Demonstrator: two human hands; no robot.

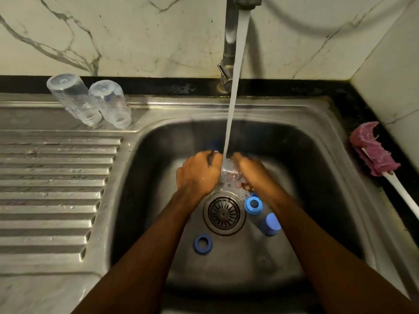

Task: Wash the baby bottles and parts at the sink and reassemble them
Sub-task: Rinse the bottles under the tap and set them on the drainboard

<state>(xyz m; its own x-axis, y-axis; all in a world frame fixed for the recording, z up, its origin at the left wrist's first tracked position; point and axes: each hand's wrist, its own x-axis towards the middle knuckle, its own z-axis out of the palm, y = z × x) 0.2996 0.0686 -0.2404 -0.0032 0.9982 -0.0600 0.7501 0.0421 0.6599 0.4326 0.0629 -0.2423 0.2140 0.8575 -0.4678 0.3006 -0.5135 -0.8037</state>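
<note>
Both my hands are in the steel sink (313, 155) under the running water (235, 91). My left hand (198, 172) and my right hand (251, 173) both grip a clear plastic part (229, 172), which the stream hits. What kind of part it is stays hidden by my fingers and the splashing. Two blue screw rings lie on the sink floor, one (253, 205) by the drain and one (202, 244) nearer me. A blue cap (270, 224) lies under my right forearm. Two clear bottles (73, 99) (111, 104) stand upside down on the drainboard.
The tap (229, 53) rises behind the sink at the back wall. A drain strainer (224, 213) sits in the sink floor. A bottle brush with a pink head (373, 152) and white handle lies on the dark counter at right. The ribbed drainboard (52, 182) spreads left.
</note>
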